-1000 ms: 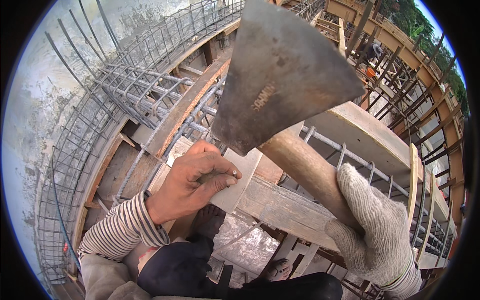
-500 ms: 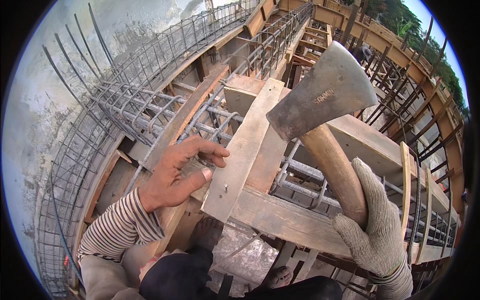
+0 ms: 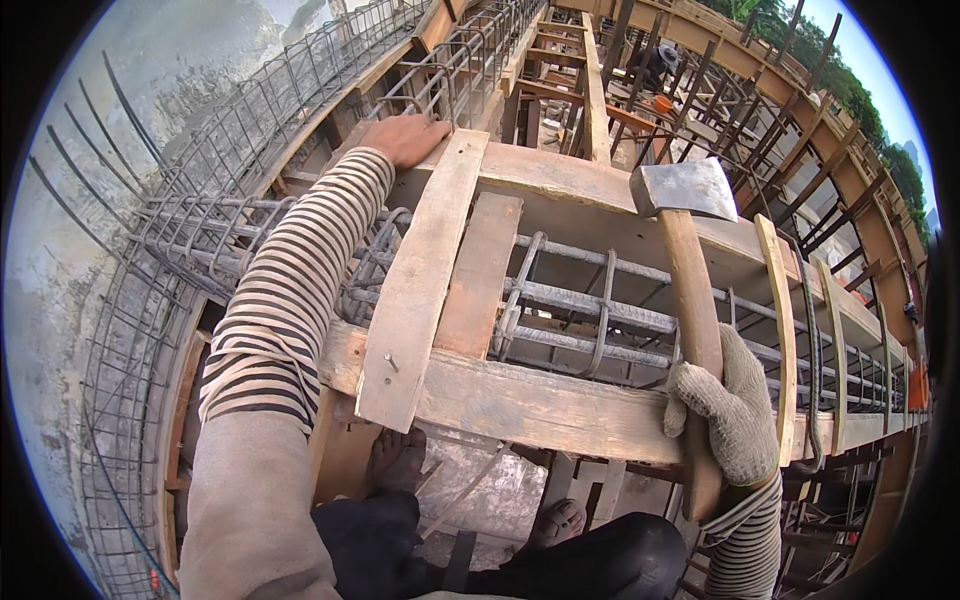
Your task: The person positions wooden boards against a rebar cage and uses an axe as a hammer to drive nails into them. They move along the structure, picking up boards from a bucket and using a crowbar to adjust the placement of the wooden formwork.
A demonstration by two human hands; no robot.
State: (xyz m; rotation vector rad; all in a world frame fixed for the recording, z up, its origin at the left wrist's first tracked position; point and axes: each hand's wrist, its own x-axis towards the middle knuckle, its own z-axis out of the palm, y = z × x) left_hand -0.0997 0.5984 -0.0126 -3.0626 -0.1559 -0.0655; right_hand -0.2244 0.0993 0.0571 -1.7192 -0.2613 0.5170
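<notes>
My gloved right hand (image 3: 735, 405) is wrapped round the wooden handle of a hatchet (image 3: 688, 285), held upright with its steel head at the top over the beam formwork. My bare left hand (image 3: 405, 140) has its fingers curled over the left part of the far side board (image 3: 560, 172), its fingertips hidden. Just right of that hand, a wooden slat (image 3: 425, 275) lies across the far board and the near side board (image 3: 540, 405). A nail (image 3: 391, 363) stands partly out of the slat's near end. A shorter plank (image 3: 480, 270) lies beside the slat.
Steel reinforcing bars (image 3: 600, 300) run inside the formwork. More narrow slats (image 3: 775, 300) cross it to the right. Rebar mesh (image 3: 130, 390) and a grey wall (image 3: 90, 200) are at left. My feet (image 3: 395, 460) are below the near board. Another person (image 3: 655, 65) is far off.
My left hand has moved from beside the slat's near end to the far board. The hatchet has drawn back to the right and away from my view, its handle now more upright.
</notes>
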